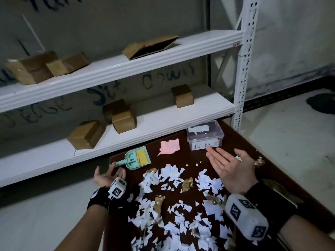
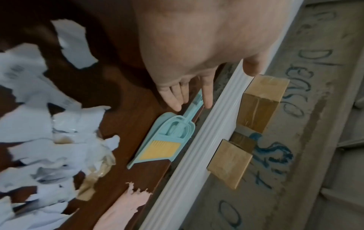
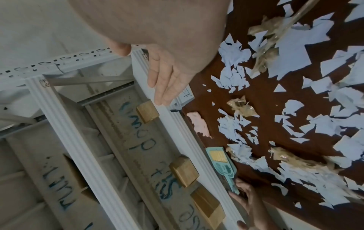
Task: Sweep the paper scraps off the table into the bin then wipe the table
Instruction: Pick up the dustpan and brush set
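Reaching left hand (image 1: 107, 175) released beside dustpan (image 1: 135, 159) handle, right hand (image 1: 229, 166) released, partly hiding bin (image 1: 204, 135) label.

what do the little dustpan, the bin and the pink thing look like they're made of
Dustpan: looks like moulded plastic, matte teal, with yellow bristles on the brush nested in it.
Bin: clear, slightly glossy plastic; scraps inside show through its walls.
Pink cloth: soft fabric or a thin wipe, judging by its wrinkled, ragged edges; cannot tell which.
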### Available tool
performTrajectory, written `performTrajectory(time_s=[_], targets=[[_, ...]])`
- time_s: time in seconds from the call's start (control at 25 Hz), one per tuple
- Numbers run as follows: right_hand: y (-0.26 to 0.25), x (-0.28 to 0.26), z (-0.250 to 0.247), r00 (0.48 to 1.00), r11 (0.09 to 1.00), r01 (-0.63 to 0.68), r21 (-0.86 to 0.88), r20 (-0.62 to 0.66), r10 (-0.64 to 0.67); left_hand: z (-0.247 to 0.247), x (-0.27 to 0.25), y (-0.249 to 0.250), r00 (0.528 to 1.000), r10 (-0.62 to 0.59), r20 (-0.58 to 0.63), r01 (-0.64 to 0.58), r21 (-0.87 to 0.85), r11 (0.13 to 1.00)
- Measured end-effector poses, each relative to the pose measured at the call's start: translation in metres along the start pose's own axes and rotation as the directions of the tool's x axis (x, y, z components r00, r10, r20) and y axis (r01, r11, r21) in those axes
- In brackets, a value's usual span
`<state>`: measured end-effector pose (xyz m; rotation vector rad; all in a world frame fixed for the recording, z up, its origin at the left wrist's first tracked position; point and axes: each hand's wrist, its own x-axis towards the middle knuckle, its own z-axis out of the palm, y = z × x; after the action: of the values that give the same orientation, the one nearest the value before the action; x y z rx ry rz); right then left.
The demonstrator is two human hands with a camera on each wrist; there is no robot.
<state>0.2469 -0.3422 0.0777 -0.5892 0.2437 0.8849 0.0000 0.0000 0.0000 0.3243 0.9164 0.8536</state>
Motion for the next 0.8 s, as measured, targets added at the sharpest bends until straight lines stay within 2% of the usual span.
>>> performTrajectory(time_s=[0.32,0.56,0.8], targets=[[-0.002,0.011,0.003,0.999,0.999,0.046,-0.019,-0.011,-0.046,0.0,0.031,0.01,0.999,0.019,-0.044,-0.022,-0.057,0.998],[-0.003,0.013,-0.001,0.997,0.998,0.055,-0.011,-0.055,-0.056,-0.001,0.02,0.006,1.0,0.013,-0.018,-0.015,-0.085,0.996],[-0.008,0.014,0.006,0.997,0.997,0.072,0.035,-0.042,-0.071,0.001,0.014,0.006,1.0,0.013,-0.025,-0.015,-0.079,0.997]])
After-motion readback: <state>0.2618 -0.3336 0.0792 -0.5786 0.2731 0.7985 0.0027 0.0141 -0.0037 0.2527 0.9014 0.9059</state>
